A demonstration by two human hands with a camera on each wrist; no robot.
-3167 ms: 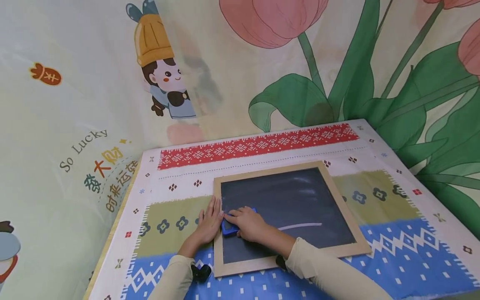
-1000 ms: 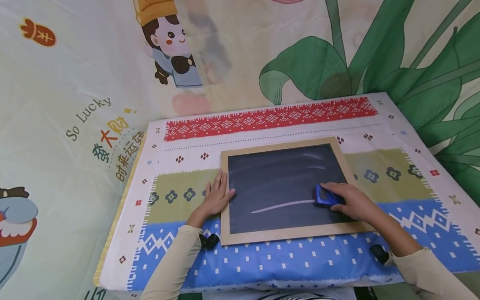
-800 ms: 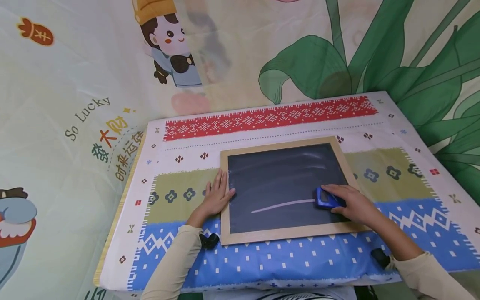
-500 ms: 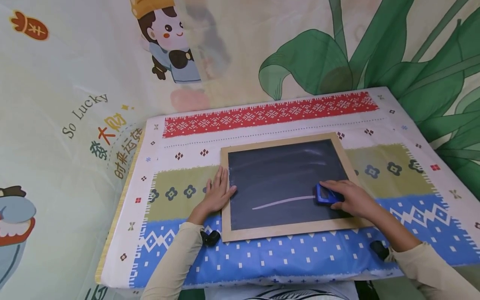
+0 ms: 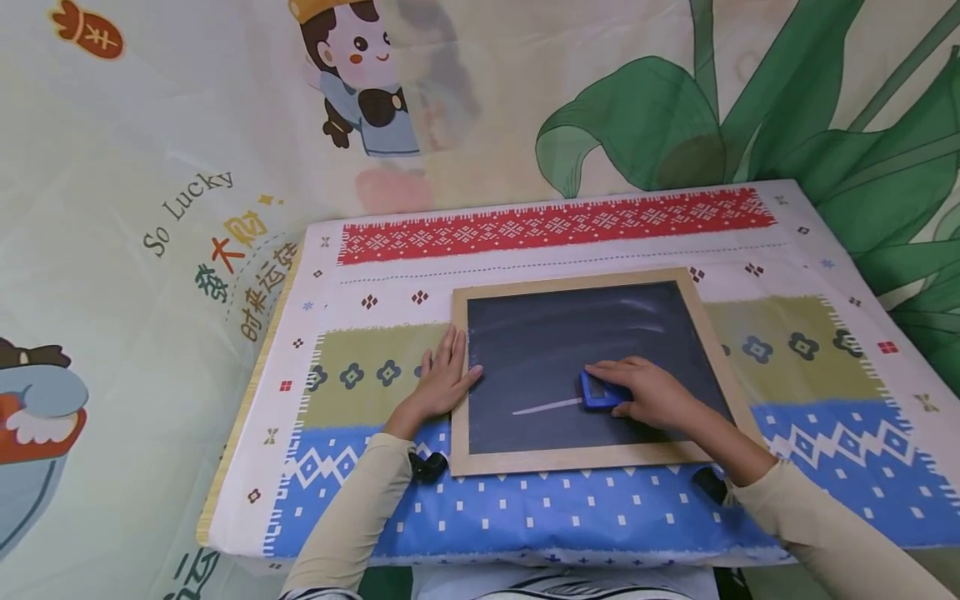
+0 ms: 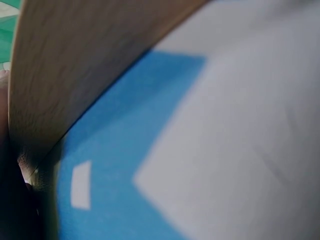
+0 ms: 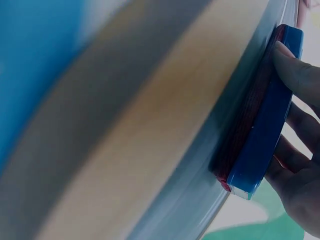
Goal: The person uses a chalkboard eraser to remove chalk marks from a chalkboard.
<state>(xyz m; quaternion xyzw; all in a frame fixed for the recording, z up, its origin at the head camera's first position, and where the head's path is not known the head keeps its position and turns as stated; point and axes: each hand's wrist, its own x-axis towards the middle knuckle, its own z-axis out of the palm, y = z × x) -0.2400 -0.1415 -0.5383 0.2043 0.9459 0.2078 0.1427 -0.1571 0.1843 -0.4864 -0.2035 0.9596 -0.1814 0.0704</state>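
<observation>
A small blackboard in a light wooden frame lies on the patterned tablecloth. My right hand grips a blue eraser flat on the board, near its middle. In the right wrist view, the thumb and fingers hold the eraser by its edges, its dark red pad against the board. A pale chalk line runs left from the eraser; its right end stops at the eraser. My left hand rests with straight fingers on the frame's left side, the thumb reaching over it. The left wrist view shows mostly frame and cloth.
The tablecloth carries red, green and blue bands. Behind the table hangs a wall cloth with printed flowers and cartoon figures. Faint chalk smears mark the board's upper right. Dark wrist cameras sit on both wrists.
Earlier the eraser went from the board's left side to its right end; in the last half second my right hand slid it back left. The chalk line is shorter. My left hand stays put.
</observation>
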